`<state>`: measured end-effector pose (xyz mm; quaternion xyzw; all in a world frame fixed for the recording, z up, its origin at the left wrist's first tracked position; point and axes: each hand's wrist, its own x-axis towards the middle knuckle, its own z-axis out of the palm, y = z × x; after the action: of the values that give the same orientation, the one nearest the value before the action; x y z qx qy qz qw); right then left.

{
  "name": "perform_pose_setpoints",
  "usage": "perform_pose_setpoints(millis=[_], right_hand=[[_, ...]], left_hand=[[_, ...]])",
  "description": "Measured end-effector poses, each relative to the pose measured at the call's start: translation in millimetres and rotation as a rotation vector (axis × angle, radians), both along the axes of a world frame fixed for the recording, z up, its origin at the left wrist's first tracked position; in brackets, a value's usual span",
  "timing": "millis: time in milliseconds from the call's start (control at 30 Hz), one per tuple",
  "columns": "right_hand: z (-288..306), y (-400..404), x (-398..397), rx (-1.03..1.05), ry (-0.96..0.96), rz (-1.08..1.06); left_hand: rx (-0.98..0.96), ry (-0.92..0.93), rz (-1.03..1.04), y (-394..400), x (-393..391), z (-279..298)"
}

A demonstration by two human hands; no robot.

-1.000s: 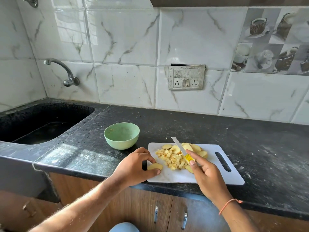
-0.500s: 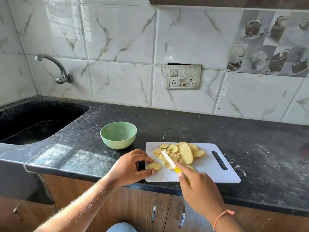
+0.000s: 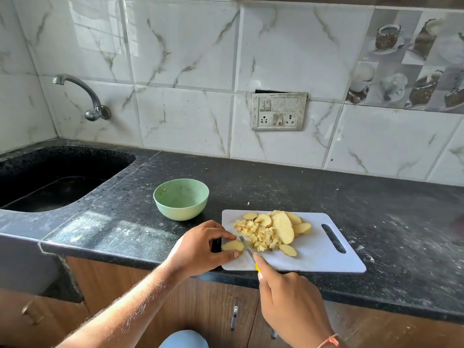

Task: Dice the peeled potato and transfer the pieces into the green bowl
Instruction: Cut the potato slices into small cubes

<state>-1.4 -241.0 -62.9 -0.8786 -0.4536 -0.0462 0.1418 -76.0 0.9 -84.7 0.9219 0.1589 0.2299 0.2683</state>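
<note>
Bright daylight; window glare on tiles [image 3: 100,28]; edges bowed.

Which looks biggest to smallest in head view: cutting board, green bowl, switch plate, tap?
1. cutting board
2. green bowl and switch plate: look alike, and the plate is farther, so unranked
3. tap

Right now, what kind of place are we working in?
Most likely a home kitchen: a dark stone counter with a built-in sink, a wall tap, and tiled walls with a switchboard.
</note>
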Motion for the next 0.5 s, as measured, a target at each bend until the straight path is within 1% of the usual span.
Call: perform_pose_setpoints(millis=[300,500], right_hand=[[7,-1,-3,0.093,0.044,-0.058],[11,1,-7,0.016,0.023,-0.055]], left_hand=[[-0.017,-0.013,0.008,2,2,-1],[-0.01,-0.012,0.001,0,0,1]])
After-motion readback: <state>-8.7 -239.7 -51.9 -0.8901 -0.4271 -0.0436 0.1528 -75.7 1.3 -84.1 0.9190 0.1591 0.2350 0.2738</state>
